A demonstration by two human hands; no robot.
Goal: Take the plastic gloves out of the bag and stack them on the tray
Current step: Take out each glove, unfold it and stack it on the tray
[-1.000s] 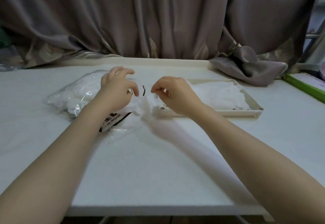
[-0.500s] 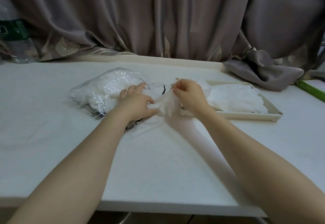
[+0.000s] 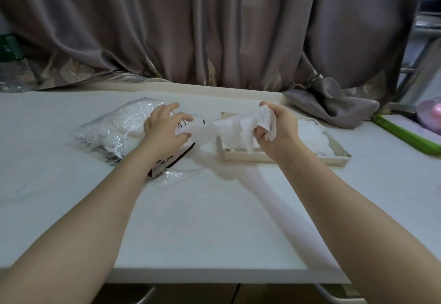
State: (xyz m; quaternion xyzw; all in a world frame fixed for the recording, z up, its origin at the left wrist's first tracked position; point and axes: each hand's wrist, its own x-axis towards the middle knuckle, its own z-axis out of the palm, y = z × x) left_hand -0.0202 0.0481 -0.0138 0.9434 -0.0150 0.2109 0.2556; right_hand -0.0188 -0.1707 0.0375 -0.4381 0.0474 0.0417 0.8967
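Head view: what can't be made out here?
- Bag mouth: hidden behind left hand.
- Glove count in right hand: film bunched, unclear.
- Tray pile count: layers merge.
- Bottle: cut off by left edge.

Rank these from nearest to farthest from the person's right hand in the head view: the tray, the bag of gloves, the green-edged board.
From the right hand:
1. Tray: directly under and beside the hand, with gloves already piled in it.
2. Bag of gloves: off to the left, under the left hand.
3. Green-edged board: far right, at the table's edge.
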